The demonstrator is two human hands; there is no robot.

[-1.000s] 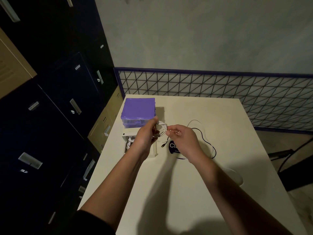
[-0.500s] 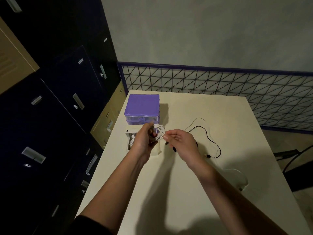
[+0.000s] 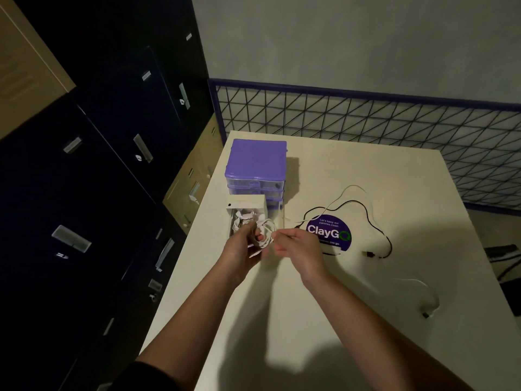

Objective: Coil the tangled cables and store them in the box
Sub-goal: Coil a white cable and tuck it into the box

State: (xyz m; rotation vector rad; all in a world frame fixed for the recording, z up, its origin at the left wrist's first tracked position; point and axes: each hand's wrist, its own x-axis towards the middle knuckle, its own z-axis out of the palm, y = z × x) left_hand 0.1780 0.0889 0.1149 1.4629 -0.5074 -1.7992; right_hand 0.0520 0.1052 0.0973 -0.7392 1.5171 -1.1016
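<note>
Gripping a small bundle of white loops, the left hand (image 3: 244, 244) curls its fingers round the coil of white cable (image 3: 264, 235), apparently to keep the finished turns from springing apart. Just beside it, the right hand (image 3: 299, 245) pinches the free run of the same cable between thumb and fingertip, probably to feed the next turn onto the coil under light tension. From that pinch the loose white tail (image 3: 345, 193) trails away beyond the right hand, crossing the round purple sticker (image 3: 328, 235) on the table (image 3: 324, 320). A black cable (image 3: 375, 221) snakes out past the sticker, its plug end lying flat, not yet coiled; nearer the person and well off to the right-hand side, another pale cable (image 3: 425, 294) lies near the table's edge. Directly beyond the left hand sits the open white box (image 3: 246, 204), already holding some white cable, close enough that the finished coil can likely drop straight in. Behind the box stands a purple-lidded drawer unit (image 3: 256, 162). To my eye the winding is partly done, with two cables waiting.
</note>
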